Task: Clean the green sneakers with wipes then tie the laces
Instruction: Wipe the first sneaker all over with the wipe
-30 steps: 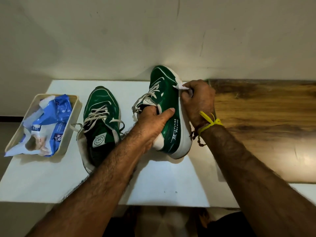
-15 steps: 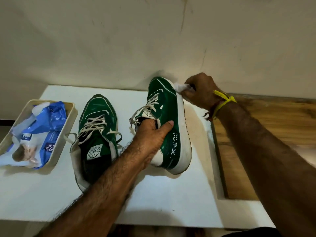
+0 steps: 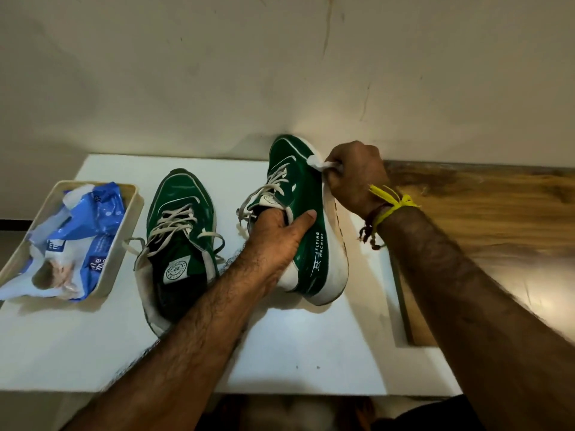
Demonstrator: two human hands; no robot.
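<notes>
Fingers of the left hand (image 3: 280, 237) are tucked into the collar of a green leather sneaker with a thick white sole (image 3: 306, 219), the thumb pressed flat along its green side, holding the shoe tipped up on its edge with the sole facing right. At the toe end, the right hand (image 3: 354, 177) is curled round a small crumpled white wipe (image 3: 320, 163) and holds it against the rim of the toe. A yellow thread wristband (image 3: 390, 203) circles that wrist. The second green sneaker with loose cream laces (image 3: 179, 237) lies flat just to the left, its laces untied, partly under the left forearm. Both shoes sit on a white surface (image 3: 311, 362). Further left, a cream plastic tray (image 3: 124, 219) holds a crumpled blue-and-white wipes packet (image 3: 81, 231). Wood-grain panel (image 3: 485, 231) lies to the right.
</notes>
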